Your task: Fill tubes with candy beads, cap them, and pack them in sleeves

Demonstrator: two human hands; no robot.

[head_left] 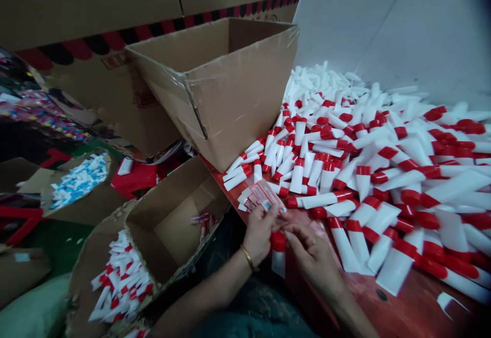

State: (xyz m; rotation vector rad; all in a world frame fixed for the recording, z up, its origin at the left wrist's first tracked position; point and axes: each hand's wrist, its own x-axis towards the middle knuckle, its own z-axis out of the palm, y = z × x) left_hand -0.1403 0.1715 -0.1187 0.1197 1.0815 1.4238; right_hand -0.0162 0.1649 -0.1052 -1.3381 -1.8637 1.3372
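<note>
My left hand (261, 233), with a gold bangle at the wrist, has its fingers closed on a small printed label sheet (265, 195) near the table's front edge. Close beside it, my right hand (312, 248) is bent with its thumb and fingertips together; whatever is between them is too small to make out. A white tube with a red cap (278, 256) hangs cap up between the two hands. More printed labels (249, 200) lie fanned out just beyond my left hand. White tubes with red caps (341, 164) are heaped over the red table.
A large open cardboard box (238, 92) stands at the table's back left. Below it, another carton (161, 230) holds a few printed tubes. Red-capped tubes (123, 276) fill a carton at lower left; blue and white pieces (80, 179) lie in one farther left.
</note>
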